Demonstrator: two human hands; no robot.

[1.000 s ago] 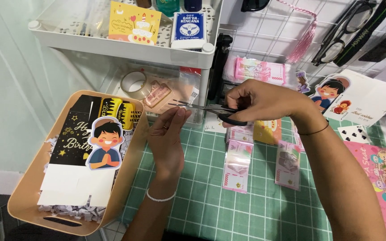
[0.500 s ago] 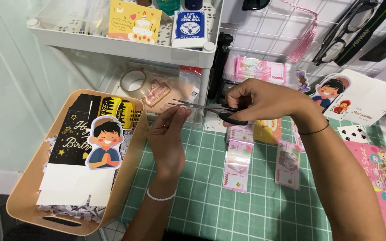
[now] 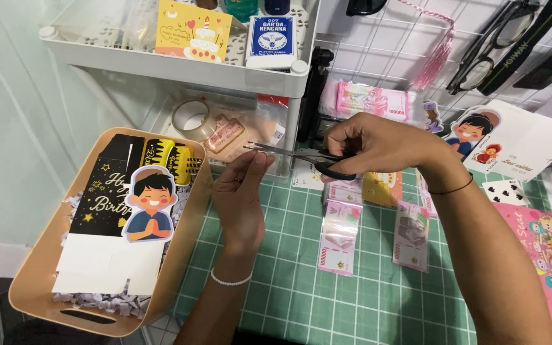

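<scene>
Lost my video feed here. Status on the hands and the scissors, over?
Right hand grips black-handled scissors, blades nearly closed. Left hand raised, fingertips at the blade tips. Pink banknotes on green cutting mat below. Nothing blocking.

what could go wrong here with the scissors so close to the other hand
1. The scissors in the right hand point their tips at the left hand, whose fingertips sit right by the blades; a slip might nick a finger.
2. Whatever is being cut is too small to make out, so a stray snip seems possible.
</scene>
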